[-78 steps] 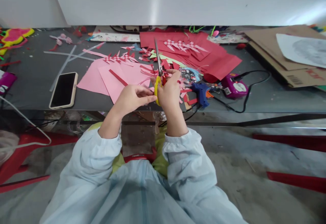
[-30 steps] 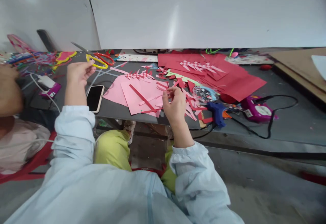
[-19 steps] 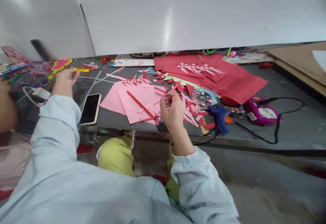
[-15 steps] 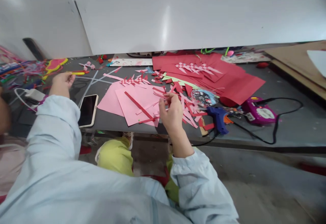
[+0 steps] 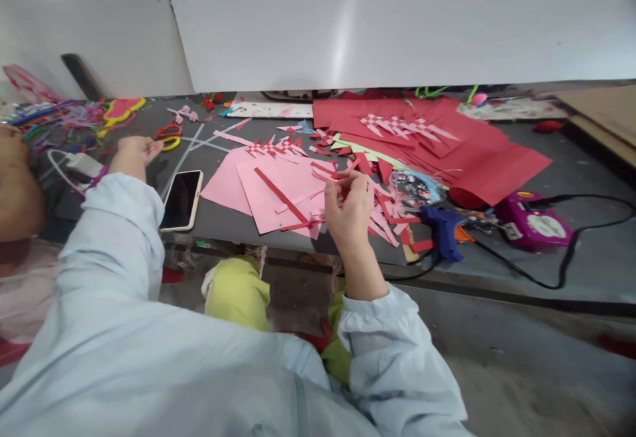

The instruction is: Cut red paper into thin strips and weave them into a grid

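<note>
On the left of the table my left hand (image 5: 142, 149) reaches out with its fingers loosely extended and nothing in them. Just beyond its fingertips lies a pair of scissors (image 5: 169, 142) with red and yellow handles. My right hand (image 5: 349, 212) is raised over the pink and red paper scraps (image 5: 380, 215), its fingers curled toward the thumb. Whatever sits between those fingers is too small to make out. Pink paper sheets (image 5: 233, 189) lie between my hands, with a red strip (image 5: 283, 197) across them. A woven red-and-pink paper piece (image 5: 273, 149) rests at their top edge.
A phone (image 5: 181, 200) lies near the front edge. Red sheets (image 5: 477, 159) carry another woven piece (image 5: 397, 126). At right are a blue glue gun (image 5: 444, 232), a purple box (image 5: 534, 222) and a black cable. Another person's arm (image 5: 17, 185) shows at far left.
The scissors, previously at my left fingertips, now lie on the table apart from my hand. My right hand stays over the scraps, fingers still curled. The view has shifted slightly.
</note>
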A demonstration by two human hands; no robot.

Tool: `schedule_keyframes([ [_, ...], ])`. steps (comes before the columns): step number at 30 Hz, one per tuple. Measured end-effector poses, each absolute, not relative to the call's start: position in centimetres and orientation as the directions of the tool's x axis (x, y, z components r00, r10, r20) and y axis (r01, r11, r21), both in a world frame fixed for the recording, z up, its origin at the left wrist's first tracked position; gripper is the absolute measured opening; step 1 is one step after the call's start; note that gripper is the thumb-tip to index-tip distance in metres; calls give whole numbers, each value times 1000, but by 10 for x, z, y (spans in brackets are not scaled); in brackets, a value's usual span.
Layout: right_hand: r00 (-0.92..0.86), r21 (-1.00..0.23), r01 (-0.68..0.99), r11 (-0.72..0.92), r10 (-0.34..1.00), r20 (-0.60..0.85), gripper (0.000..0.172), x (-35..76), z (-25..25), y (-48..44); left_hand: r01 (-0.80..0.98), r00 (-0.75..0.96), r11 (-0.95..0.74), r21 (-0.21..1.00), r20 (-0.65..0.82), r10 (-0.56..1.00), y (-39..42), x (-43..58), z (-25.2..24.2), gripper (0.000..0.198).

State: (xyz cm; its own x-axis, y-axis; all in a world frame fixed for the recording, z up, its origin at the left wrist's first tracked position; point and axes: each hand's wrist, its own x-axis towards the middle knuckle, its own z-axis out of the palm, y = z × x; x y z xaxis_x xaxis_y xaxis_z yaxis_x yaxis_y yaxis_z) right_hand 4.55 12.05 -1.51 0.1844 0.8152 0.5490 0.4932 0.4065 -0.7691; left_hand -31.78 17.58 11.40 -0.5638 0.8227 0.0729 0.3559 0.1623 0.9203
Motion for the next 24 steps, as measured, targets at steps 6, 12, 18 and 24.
schedule_keyframes([
  [6, 149, -817, 421, 393, 859, 490, 24, 39, -17, 119, 235, -655, 418, 877, -175, 735, 179, -301, 101, 37],
  [12, 104, -757, 507, 413, 842, 529, 23, 42, -19, 120, 329, -328, 55, 943, 60, 943, 155, -184, 99, 13],
  [18, -44, -682, 624, 382, 888, 457, 12, 54, -17, 112, 345, -193, -56, 937, 130, 973, 117, -120, 61, 19],
  [24, -204, -463, 806, 369, 907, 368, 13, 47, -13, 99, 377, -329, -19, 926, 153, 932, 104, -134, 52, 17],
])
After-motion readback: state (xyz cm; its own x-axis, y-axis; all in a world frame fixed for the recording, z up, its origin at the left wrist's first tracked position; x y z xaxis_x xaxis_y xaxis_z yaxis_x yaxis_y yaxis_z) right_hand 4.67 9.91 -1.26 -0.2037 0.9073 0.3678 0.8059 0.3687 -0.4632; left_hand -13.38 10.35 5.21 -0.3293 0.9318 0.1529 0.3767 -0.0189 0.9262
